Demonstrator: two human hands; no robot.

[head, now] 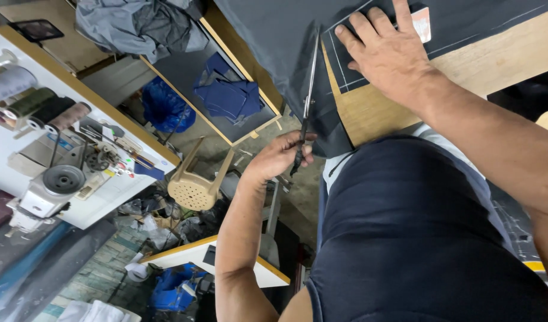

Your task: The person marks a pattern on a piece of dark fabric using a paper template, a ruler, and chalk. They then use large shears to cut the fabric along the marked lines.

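Dark fabric (274, 36) marked with white chalk lines lies over a wooden table (381, 113) at the top right. My right hand (387, 53) presses flat on the fabric, fingers spread. My left hand (280, 156) grips the handles of long scissors (308, 89) at the table's edge. Their blades point away from me along the fabric, beside a chalk line. A small pinkish flat piece (422, 22) lies by my right fingertips. My dark shirt fills the lower right.
A sewing machine (47, 185) and thread cones (29, 101) sit on a white table at left. A beige plastic stool (196, 185) lies tipped on the floor. Folded blue cloth pieces (229, 95) rest on a lower board, with grey cloth (137, 24) at the top.
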